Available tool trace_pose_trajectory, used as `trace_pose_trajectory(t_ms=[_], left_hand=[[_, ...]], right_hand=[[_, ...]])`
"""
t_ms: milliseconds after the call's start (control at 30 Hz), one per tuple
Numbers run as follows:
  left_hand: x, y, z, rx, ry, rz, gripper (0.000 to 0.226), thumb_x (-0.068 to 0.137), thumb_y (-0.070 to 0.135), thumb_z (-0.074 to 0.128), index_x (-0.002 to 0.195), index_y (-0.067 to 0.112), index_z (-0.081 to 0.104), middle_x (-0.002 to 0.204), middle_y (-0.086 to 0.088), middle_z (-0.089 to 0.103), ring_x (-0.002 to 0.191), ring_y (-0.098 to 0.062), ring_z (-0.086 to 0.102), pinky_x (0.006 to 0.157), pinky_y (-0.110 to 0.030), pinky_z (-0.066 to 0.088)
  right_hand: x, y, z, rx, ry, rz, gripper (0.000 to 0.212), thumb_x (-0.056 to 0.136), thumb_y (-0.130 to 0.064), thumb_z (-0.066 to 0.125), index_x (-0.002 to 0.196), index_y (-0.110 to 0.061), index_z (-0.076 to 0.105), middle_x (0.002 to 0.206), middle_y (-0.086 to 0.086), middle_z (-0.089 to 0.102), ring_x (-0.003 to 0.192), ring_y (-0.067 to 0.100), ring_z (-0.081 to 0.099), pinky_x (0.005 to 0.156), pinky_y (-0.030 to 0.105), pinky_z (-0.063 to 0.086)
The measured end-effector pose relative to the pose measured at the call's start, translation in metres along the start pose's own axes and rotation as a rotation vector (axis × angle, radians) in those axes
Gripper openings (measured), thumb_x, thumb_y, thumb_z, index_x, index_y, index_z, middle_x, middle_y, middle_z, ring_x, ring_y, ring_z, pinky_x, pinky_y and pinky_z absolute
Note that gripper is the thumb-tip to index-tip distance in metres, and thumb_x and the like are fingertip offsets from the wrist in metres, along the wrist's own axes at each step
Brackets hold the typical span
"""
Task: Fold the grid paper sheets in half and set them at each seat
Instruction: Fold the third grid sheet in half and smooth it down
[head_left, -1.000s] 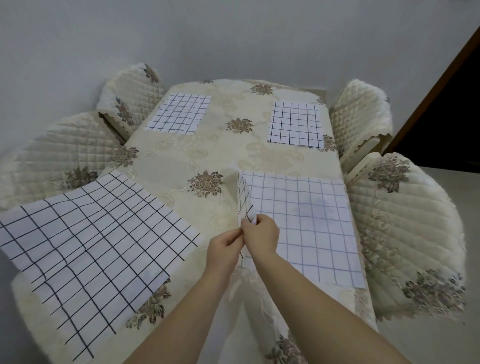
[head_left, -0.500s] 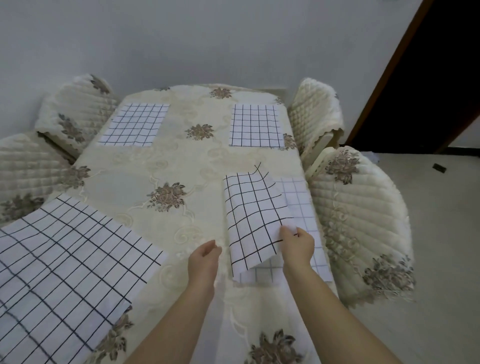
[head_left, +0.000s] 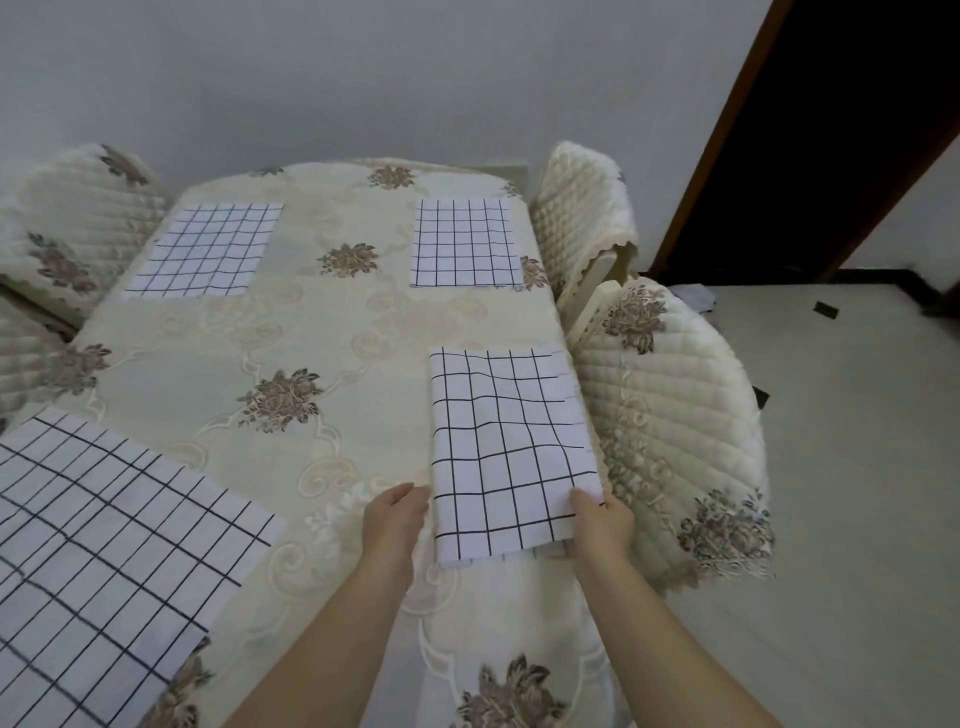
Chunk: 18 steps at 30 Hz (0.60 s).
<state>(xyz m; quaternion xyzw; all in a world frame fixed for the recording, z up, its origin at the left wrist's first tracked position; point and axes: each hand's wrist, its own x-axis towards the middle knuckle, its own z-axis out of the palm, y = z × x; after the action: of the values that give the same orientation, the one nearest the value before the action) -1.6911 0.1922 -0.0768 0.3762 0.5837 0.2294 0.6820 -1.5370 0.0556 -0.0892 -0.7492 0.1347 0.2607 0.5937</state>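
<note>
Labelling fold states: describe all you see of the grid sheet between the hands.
The folded sheet is white paper with a black grid, fold at its left. Its top layer ripples; the lower layer peeks out at the near and right edges. It lies on the tablecloth beside the near right chair. The right hand pinches its near right corner; the left hand, fingers straight, sits at its near left edge.

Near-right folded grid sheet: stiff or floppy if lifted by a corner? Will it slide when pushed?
Probably floppy: the folded grid sheet shows wavy lines near where the right hand pinches its corner. Likely very light, so it should lift easily but sag. Pushed on the embroidered tablecloth, it may buckle rather than slide cleanly.
</note>
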Motion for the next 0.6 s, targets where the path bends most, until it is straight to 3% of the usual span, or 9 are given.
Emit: trace_pose_trajectory(t_ms=[67, 133, 200, 333, 433, 600], left_hand=[[0.000, 0.000, 0.001, -0.004, -0.021, 0.001, 0.035, 0.061, 0.022, 0.068, 0.092, 0.006, 0.065, 0.086, -0.011, 0.066, 0.087, -0.026, 0.061, 0.087, -0.036, 0.048], [-0.002, 0.000, 0.001, -0.010, -0.042, -0.007, 0.022, 0.064, 0.016, 0.069, 0.083, 0.008, 0.063, 0.081, -0.011, 0.065, 0.085, -0.025, 0.059, 0.083, -0.036, 0.047], [0.000, -0.001, 0.000, 0.002, -0.046, -0.013, 0.019, 0.062, 0.014, 0.066, 0.078, 0.006, 0.063, 0.078, -0.013, 0.064, 0.080, -0.025, 0.058, 0.079, -0.036, 0.046], [0.004, 0.000, 0.001, 0.077, -0.006, -0.044, 0.005, 0.073, 0.005, 0.066, 0.071, 0.004, 0.061, 0.068, -0.013, 0.062, 0.076, -0.026, 0.057, 0.073, -0.034, 0.045], [0.006, 0.002, 0.003, 0.164, 0.024, -0.035, 0.012, 0.061, 0.012, 0.067, 0.057, 0.008, 0.056, 0.056, -0.010, 0.056, 0.066, -0.022, 0.053, 0.069, -0.032, 0.042], [0.007, 0.006, 0.010, 0.216, 0.033, -0.061, 0.020, 0.064, 0.005, 0.067, 0.049, 0.009, 0.054, 0.056, -0.011, 0.054, 0.057, -0.020, 0.047, 0.060, -0.029, 0.036]], right_hand=[[0.000, -0.002, -0.006, -0.053, 0.010, 0.007, 0.029, 0.082, -0.019, 0.064, 0.106, -0.003, 0.066, 0.099, 0.011, 0.069, 0.092, 0.032, 0.066, 0.083, 0.051, 0.056], [-0.003, -0.004, -0.013, -0.102, 0.027, -0.006, 0.019, 0.085, -0.014, 0.063, 0.097, -0.001, 0.067, 0.085, 0.009, 0.067, 0.082, 0.030, 0.063, 0.075, 0.043, 0.055], [-0.003, -0.005, -0.019, -0.166, 0.050, -0.039, 0.014, 0.085, -0.012, 0.062, 0.083, 0.001, 0.066, 0.071, 0.009, 0.065, 0.071, 0.029, 0.060, 0.071, 0.048, 0.055], [-0.002, -0.005, -0.027, -0.355, 0.142, -0.115, 0.018, 0.085, -0.021, 0.065, 0.096, -0.008, 0.061, 0.092, 0.012, 0.066, 0.075, 0.028, 0.060, 0.067, 0.033, 0.047], [0.004, -0.006, -0.031, -0.448, 0.178, -0.198, 0.019, 0.081, -0.021, 0.069, 0.092, -0.015, 0.055, 0.110, 0.014, 0.061, 0.084, 0.029, 0.060, 0.071, 0.033, 0.047], [0.009, -0.011, -0.030, -0.541, 0.117, -0.157, 0.028, 0.079, -0.013, 0.067, 0.105, -0.007, 0.058, 0.109, 0.016, 0.061, 0.081, 0.028, 0.057, 0.067, 0.029, 0.043]])
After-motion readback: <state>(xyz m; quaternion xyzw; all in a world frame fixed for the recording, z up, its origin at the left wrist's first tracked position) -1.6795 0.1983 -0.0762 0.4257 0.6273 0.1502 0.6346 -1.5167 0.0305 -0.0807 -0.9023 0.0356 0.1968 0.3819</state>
